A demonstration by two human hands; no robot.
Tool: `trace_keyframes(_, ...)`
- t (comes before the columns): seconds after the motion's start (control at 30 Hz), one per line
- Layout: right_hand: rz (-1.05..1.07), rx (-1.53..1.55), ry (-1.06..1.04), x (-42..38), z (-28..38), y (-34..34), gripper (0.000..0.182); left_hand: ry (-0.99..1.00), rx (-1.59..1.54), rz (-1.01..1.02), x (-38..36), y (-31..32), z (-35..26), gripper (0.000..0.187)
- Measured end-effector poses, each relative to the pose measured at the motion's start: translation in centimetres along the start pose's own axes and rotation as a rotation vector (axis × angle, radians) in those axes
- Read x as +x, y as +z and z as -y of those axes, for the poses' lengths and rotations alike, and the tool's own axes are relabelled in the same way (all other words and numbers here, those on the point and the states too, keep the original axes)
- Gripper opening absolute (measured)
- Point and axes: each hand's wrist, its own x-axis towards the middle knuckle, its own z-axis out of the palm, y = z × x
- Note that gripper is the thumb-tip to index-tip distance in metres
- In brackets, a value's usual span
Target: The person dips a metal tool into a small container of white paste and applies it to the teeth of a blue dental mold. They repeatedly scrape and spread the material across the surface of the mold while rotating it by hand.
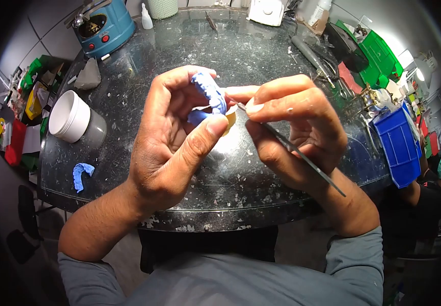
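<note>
My left hand (pixel 167 143) pinches a blue dental impression (pixel 211 94) between thumb and fingers, raised over the middle of the table. Its arch is turned on edge, with the bumpy tooth side to the right. In my right hand (pixel 291 127) is a thin dark metal carving tool (pixel 302 153), gripped like a pen. The tool's tip points left, right at the edge of the impression. Partly hidden behind the impression is something yellow (pixel 229 124). A second blue dental impression (pixel 81 176) lies on the table at left.
A white tub (pixel 69 116) stands at left, below a teal machine (pixel 104 28) with red buttons. On the right are a blue tray (pixel 397 145), green bins (pixel 378 53) and a handpiece (pixel 307 51). A person (pixel 426 204) sits beyond the right table edge.
</note>
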Motion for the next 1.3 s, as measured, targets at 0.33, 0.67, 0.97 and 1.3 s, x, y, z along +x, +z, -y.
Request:
trace_keyframes(0.33, 0.025, -0.067, -0.071, 0.1, -0.2, 0.0, 0.03, 0.048, 0.006, 0.013, -0.1, 0.2, -0.1, 0.054)
trace_keyframes(0.67, 0.01, -0.108, -0.129, 0.2, -0.8, 0.2, 0.028, 0.057, 0.05, 0.02, -0.1, -0.2, 0.2, 0.055)
trace_keyframes(0.97, -0.155, 0.186, 0.283, 0.6, 0.4, -0.5, 0.017, 0.087, 0.092, -0.062, 0.3, -0.3, 0.5, 0.046)
trace_keyframes(1.3, -0.051, -0.052, 0.61, -0.3, -2.5, -1.1, 0.018, -0.027, 0.238, -0.178, 0.4, -1.2, 1.1, 0.041)
